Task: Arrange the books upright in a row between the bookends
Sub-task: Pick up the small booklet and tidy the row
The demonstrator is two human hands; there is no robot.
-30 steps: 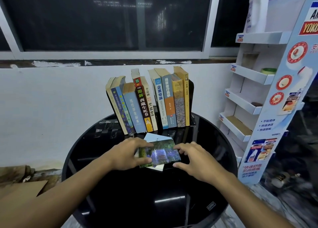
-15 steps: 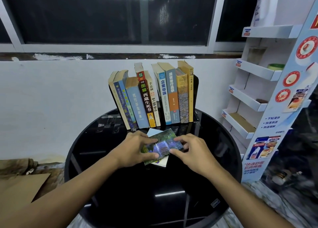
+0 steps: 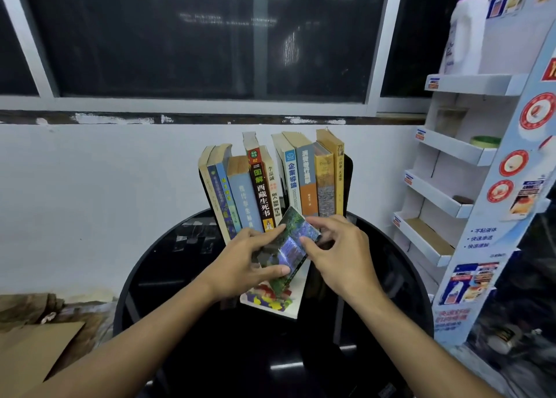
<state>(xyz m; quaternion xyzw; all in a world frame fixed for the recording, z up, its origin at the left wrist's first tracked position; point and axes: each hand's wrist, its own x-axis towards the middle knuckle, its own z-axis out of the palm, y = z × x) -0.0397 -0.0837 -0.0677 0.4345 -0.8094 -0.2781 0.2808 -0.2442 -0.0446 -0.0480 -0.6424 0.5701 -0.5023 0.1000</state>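
Observation:
Several books [image 3: 272,184] stand in a row at the back of the round black table [image 3: 186,262], the left ones leaning, with a gap near the middle. A black bookend [image 3: 348,181] closes the right end; the left bookend is mostly hidden. A small book with a green and blue cover [image 3: 288,247] is tilted up off the table. My left hand [image 3: 243,265] grips its left and lower edge. Fingers of my right hand [image 3: 340,253] pinch its right edge. Beneath it a white book with a colourful cover [image 3: 270,301] lies flat.
A white cardboard display shelf [image 3: 445,193] stands right of the table, with a white bottle [image 3: 464,33] on top. A white wall and dark window are behind the books. Brown cardboard [image 3: 33,352] lies on the floor at the left.
Both hands have lifted the green and blue book off the flat white book and tilted it up toward the row. The white book beneath now shows.

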